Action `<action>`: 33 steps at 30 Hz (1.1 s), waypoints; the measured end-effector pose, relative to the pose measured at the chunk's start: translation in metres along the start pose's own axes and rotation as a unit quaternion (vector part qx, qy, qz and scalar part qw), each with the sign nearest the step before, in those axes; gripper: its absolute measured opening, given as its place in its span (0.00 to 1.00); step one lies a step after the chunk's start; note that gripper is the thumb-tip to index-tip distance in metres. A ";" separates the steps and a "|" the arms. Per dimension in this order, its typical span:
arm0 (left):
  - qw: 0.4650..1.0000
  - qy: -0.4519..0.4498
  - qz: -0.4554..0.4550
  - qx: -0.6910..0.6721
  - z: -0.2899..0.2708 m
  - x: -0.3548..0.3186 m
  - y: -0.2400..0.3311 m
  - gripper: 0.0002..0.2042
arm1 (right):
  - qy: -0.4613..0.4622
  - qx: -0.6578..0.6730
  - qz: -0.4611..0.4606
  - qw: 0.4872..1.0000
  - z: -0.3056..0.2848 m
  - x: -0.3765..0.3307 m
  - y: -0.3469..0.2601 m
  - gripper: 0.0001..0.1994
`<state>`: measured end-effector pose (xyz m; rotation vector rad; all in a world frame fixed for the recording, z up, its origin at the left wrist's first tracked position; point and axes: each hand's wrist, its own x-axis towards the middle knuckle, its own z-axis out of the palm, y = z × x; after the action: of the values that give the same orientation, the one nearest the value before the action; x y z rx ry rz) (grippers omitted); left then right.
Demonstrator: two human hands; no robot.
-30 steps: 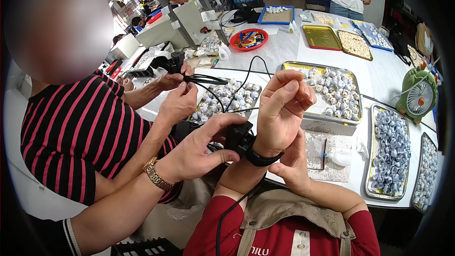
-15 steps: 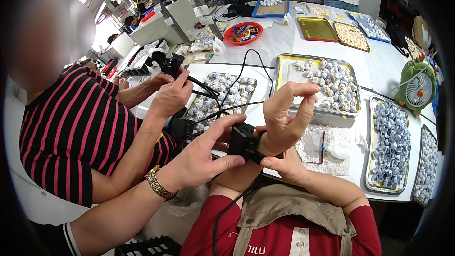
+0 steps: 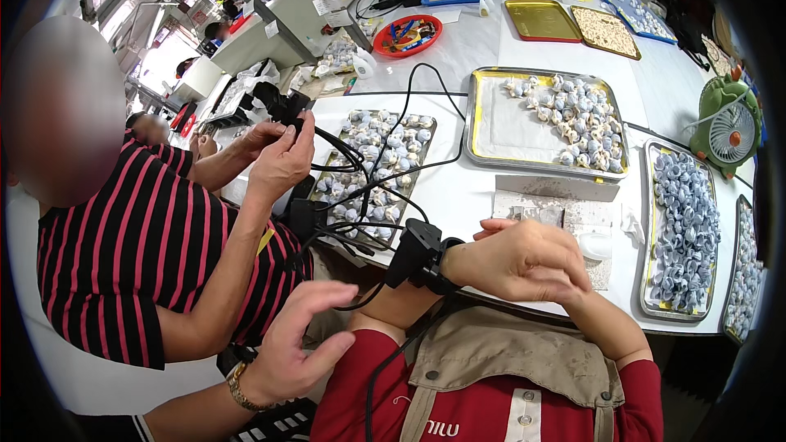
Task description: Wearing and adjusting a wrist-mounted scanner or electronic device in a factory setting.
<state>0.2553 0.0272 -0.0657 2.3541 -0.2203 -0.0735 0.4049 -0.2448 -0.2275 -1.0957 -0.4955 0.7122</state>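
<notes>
In the head view, the left hand (image 3: 524, 260) bends over, knuckles up, right of the black box (image 3: 414, 254) strapped at its wrist, its fingers curled, grip unclear; the right hand (image 3: 496, 227), mostly hidden behind it, cannot be read. Since the earlier frame, the left hand has tipped down from upright, and a co-worker's hand (image 3: 296, 354) has released the box, open at its lower left.

We find the wrist device (image 3: 416, 252) black, the fan (image 3: 727, 127) green. We record one shirt (image 3: 106, 254) black with pink stripes.

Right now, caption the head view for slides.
Black boxy device strapped to the wearer's left wrist, a co-worker's open hand nearby.
</notes>
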 end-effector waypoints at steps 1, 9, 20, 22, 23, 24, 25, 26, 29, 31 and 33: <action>1.000 -0.005 0.001 0.001 0.000 -0.002 -0.008 0.21 | -0.006 0.098 0.015 0.995 -0.003 -0.001 0.001 0.31; 0.533 -0.551 0.450 -0.459 0.157 0.165 0.025 0.17 | -0.087 0.076 -0.017 0.993 -0.003 0.014 -0.009 0.32; 0.555 -0.547 0.448 -0.437 0.163 0.169 0.025 0.18 | -0.087 0.095 -0.047 0.991 0.015 0.038 -0.013 0.29; 0.621 -0.531 0.387 -0.428 0.156 0.181 0.022 0.18 | -0.059 0.079 -0.052 0.994 0.012 0.038 -0.001 0.28; 0.665 -0.492 0.312 -0.467 0.151 0.181 0.020 0.16 | -0.029 0.127 0.015 0.991 0.011 0.037 0.000 0.27; 0.700 -0.452 0.233 -0.501 0.150 0.184 0.020 0.15 | 0.005 0.176 0.080 0.981 0.006 0.035 0.002 0.26; 0.702 -0.404 0.210 -0.548 0.156 0.192 0.018 0.13 | 0.013 0.184 0.007 0.983 -0.009 0.032 0.028 0.25; 0.708 -0.340 0.183 -0.591 0.158 0.196 0.011 0.11 | 0.005 0.193 -0.060 0.979 -0.007 0.036 0.041 0.23; 0.747 -0.178 0.108 -0.631 0.159 0.208 0.003 0.08 | 0.035 0.235 0.061 0.969 0.002 0.026 0.041 0.19; 0.751 -0.140 0.079 -0.641 0.160 0.213 0.000 0.08 | 0.032 0.253 0.069 0.965 -0.005 0.022 0.049 0.17; 0.752 -0.089 0.047 -0.652 0.161 0.217 0.000 0.08 | -0.014 0.309 0.033 0.950 -0.007 0.016 0.050 0.14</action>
<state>0.4500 -0.1229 -0.1777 0.9158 -0.2567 -0.2969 0.4067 -0.2239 -0.2764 -0.5136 -0.2296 0.8663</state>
